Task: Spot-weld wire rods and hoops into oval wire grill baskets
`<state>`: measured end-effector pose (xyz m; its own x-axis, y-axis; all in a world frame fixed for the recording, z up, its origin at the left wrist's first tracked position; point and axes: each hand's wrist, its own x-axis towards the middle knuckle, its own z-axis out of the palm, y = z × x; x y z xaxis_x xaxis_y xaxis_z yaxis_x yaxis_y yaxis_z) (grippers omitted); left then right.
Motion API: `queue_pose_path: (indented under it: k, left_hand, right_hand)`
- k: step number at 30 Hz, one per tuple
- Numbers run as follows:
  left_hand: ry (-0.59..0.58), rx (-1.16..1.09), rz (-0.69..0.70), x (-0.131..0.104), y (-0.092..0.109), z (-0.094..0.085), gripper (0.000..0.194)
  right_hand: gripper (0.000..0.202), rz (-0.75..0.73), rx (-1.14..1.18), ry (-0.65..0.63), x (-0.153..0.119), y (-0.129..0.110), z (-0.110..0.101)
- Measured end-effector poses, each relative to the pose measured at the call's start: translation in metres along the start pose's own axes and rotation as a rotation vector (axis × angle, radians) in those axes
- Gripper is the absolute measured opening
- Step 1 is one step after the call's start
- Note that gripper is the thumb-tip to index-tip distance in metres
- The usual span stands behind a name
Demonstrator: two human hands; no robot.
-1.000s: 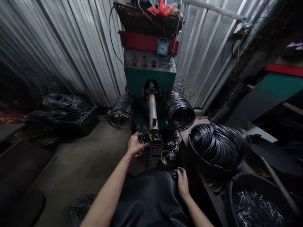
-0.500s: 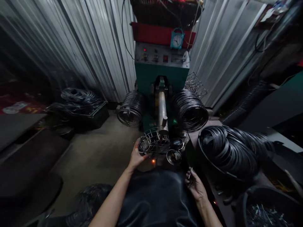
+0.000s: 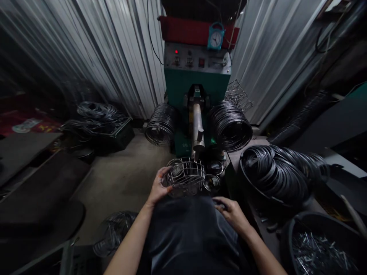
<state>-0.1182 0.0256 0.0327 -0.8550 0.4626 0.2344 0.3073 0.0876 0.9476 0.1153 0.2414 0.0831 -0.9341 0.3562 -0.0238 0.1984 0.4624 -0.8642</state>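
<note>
My left hand (image 3: 159,186) grips the left side of a round wire basket (image 3: 187,173), thumb in front and fingers behind. The basket sits just below the tip of a metal arm (image 3: 197,131) on a green spot-welding-like machine (image 3: 183,88). A smaller wire ring shows inside the basket's left part. My right hand (image 3: 229,212) is closed near the right edge of a dark apron (image 3: 192,233); whatever lies in its curled fingers is too dark to make out. Small round dishes (image 3: 212,182) stand right of the basket.
Wire ring coils (image 3: 231,126) hang either side of the machine. More rings (image 3: 281,172) fill a container on the right, above a bucket (image 3: 301,223) of short metal rods. A blue clock (image 3: 216,37) stands on the panel. A crate (image 3: 120,133) of wire sits left.
The basket has come away from the metal arm's tip toward me with my left hand. My right hand has moved left and inward; the short rod seen in it earlier is no longer discernible.
</note>
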Motion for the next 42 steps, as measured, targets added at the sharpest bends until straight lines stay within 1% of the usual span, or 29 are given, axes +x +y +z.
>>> queue_pose_path:
  k: [2,4,6,8,11,13,14,15,17,19,20,21,23,25,27,29,31,34,37,39,42]
  left_hand:
    - [-0.031,0.115,0.067,-0.013,0.012,-0.001,0.079]
    - [-0.078,0.244,0.143,-0.022,0.025,0.005,0.078]
    - [-0.125,0.364,0.209,-0.025,0.040,0.014,0.073]
    - [-0.159,0.447,0.245,-0.025,0.051,0.025,0.070]
    - [-0.172,0.489,0.273,-0.022,0.060,0.034,0.068]
    - [-0.171,0.490,0.275,-0.019,0.061,0.036,0.067]
    - [-0.169,0.492,0.271,-0.017,0.060,0.036,0.067]
    - [-0.167,0.496,0.267,-0.015,0.060,0.035,0.066]
    - [-0.174,0.513,0.272,-0.012,0.059,0.033,0.067]
    - [-0.200,0.531,0.303,-0.011,0.060,0.032,0.066]
    - [-0.218,0.537,0.322,-0.010,0.060,0.033,0.065]
    - [-0.237,0.540,0.338,-0.010,0.061,0.034,0.064]
    - [-0.258,0.536,0.350,-0.011,0.063,0.037,0.063]
    - [-0.259,0.528,0.328,-0.012,0.064,0.039,0.064]
    - [-0.260,0.520,0.293,-0.012,0.065,0.040,0.064]
    - [-0.266,0.507,0.262,-0.011,0.065,0.038,0.064]
    - [-0.265,0.490,0.244,-0.009,0.066,0.036,0.065]
    - [-0.242,0.454,0.250,-0.004,0.066,0.034,0.063]
    - [-0.219,0.429,0.275,0.002,0.063,0.034,0.064]
    - [-0.212,0.423,0.295,0.005,0.058,0.035,0.065]
    - [-0.215,0.416,0.322,0.009,0.051,0.036,0.066]
  right_hand:
    - [0.027,-0.047,-0.070,-0.104,0.016,-0.041,-0.005]
    - [0.029,-0.043,-0.175,-0.175,0.033,-0.071,-0.003]
    - [0.030,-0.020,-0.294,-0.198,0.049,-0.087,0.005]
    - [0.028,0.018,-0.398,-0.156,0.060,-0.092,0.015]
    - [0.023,0.082,-0.488,-0.035,0.063,-0.088,0.027]
    - [0.021,0.072,-0.463,0.020,0.060,-0.084,0.028]
    - [0.020,0.050,-0.436,0.026,0.058,-0.083,0.025]
    - [0.020,0.024,-0.413,0.010,0.056,-0.082,0.021]
    - [0.022,-0.010,-0.427,-0.093,0.056,-0.083,0.011]
    - [0.026,-0.009,-0.521,-0.219,0.061,-0.085,0.005]
    - [0.027,0.000,-0.574,-0.257,0.063,-0.085,0.005]
    - [0.027,0.017,-0.618,-0.261,0.066,-0.085,0.008]
    - [0.025,0.056,-0.666,-0.184,0.069,-0.082,0.019]
    - [0.023,0.072,-0.647,-0.084,0.068,-0.075,0.032]
    - [0.022,0.041,-0.564,-0.045,0.065,-0.067,0.040]
    - [0.022,-0.045,-0.451,-0.097,0.063,-0.062,0.040]
    - [0.022,-0.153,-0.383,-0.179,0.063,-0.060,0.033]
    - [0.026,-0.262,-0.413,-0.264,0.067,-0.063,0.021]
    - [0.033,-0.275,-0.485,-0.269,0.071,-0.065,0.018]
    - [0.028,-0.274,-0.501,-0.249,0.074,-0.062,0.020]
    - [0.020,-0.312,-0.476,-0.208,0.078,-0.054,0.025]
